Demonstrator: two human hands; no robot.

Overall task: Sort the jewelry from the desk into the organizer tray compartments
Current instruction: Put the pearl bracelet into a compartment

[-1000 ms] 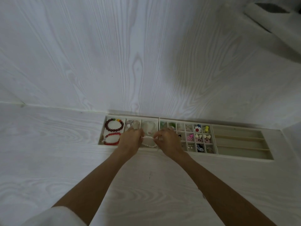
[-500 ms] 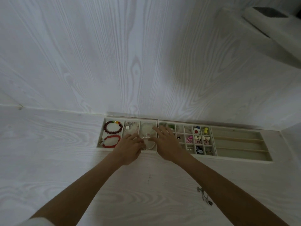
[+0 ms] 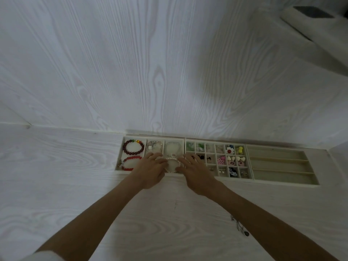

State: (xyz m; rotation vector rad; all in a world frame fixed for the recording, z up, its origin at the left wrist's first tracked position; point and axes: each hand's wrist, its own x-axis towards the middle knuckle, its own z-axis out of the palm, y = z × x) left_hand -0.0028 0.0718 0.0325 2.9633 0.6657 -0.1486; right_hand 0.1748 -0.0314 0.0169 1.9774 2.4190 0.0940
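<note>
A long cream organizer tray [image 3: 282, 182] lies against the wall at the back of the white desk. A white pearl bracelet [image 3: 172, 159] lies in the near compartment of the tray's third column. My left hand [image 3: 150, 172] rests at its left side with fingers stretched over the tray edge. My right hand [image 3: 195, 172] lies at its right side, fingers straight and spread, touching the beads. A dark red bead bracelet [image 3: 133, 147] and a bright red one [image 3: 130, 162] fill the leftmost column. A thin chain with a dark pendant [image 3: 240, 226] lies on the desk beside my right forearm.
Small grid cells hold charms and earrings, among them a flower piece [image 3: 229, 150] and a pink one [image 3: 221, 160]. The tray's right section [image 3: 278, 159] has long slots with nothing in them. A white shelf edge [image 3: 316, 21] juts out at the upper right.
Both hands pinched the pearl bracelet over its compartment a second ago. They have since let it down into the cell and flattened out beside it, drawing slightly back.
</note>
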